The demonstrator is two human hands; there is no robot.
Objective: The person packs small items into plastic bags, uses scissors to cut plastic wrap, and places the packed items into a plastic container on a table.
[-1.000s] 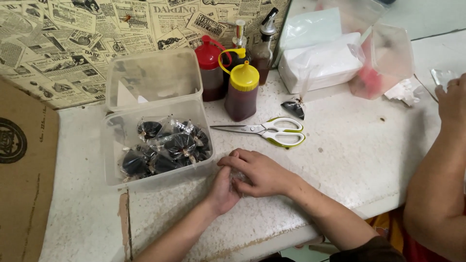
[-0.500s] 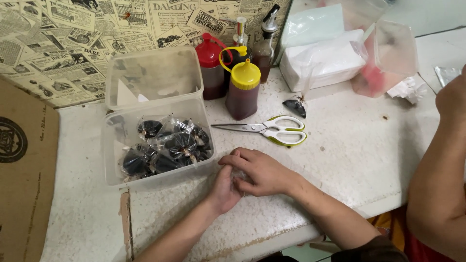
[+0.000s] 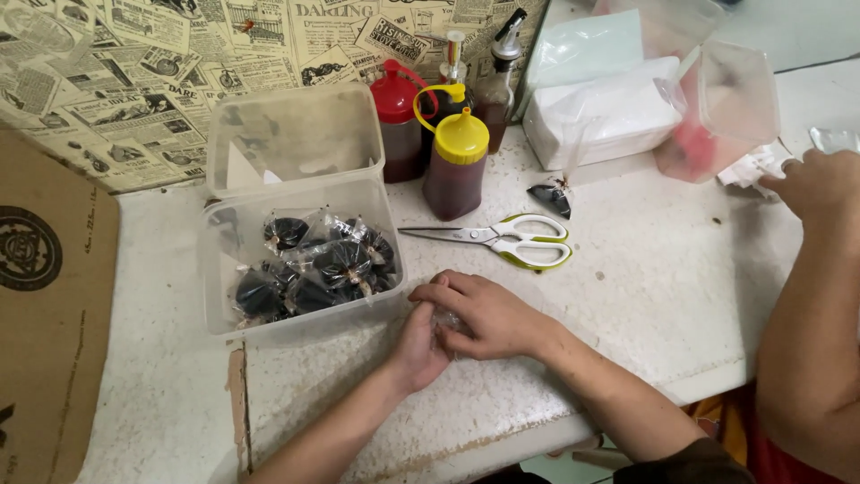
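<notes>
Where the speckled white stone counter (image 3: 645, 296) runs across the view, its surface is matte and pitted, with a chipped, worn front edge. One flat sheet of brown cardboard (image 3: 45, 296) lies at the far left; behind, a wall covering with a newspaper pattern (image 3: 143, 81).

Containers: two clear, rectangular, thin-walled plastic tubs. Rear tub (image 3: 291, 134) nearly bare inside. Front tub (image 3: 296, 260) holds small knotted clear bags of dark sauce (image 3: 336, 264), glossy and rounded; about seven, exact count uncertain since they overlap. One more such dark bag (image 3: 550, 197) lies loose on the counter. One white block of folded plastic bags (image 3: 605, 112) at rear right, beside one clear soft bag with red liquid (image 3: 717, 116).

Bottles, four: one squeeze bottle with yellow cap (image 3: 457, 166), dark contents; one squeeze bottle with red cap (image 3: 399, 125); two slim dark glass bottles with pour spouts (image 3: 493, 81).

One pair of scissors (image 3: 502, 240), steel blades, white-and-green handles, lying flat, closed.

Hands: left hand (image 3: 421, 345) and right hand (image 3: 488, 314) meet on the counter just in front of the front tub, fingers curled closed together around one small crinkled clear plastic bag (image 3: 445, 320), mostly hidden between them.

Another person's hand (image 3: 820, 184) rests at the right edge, near crumpled white plastic.
</notes>
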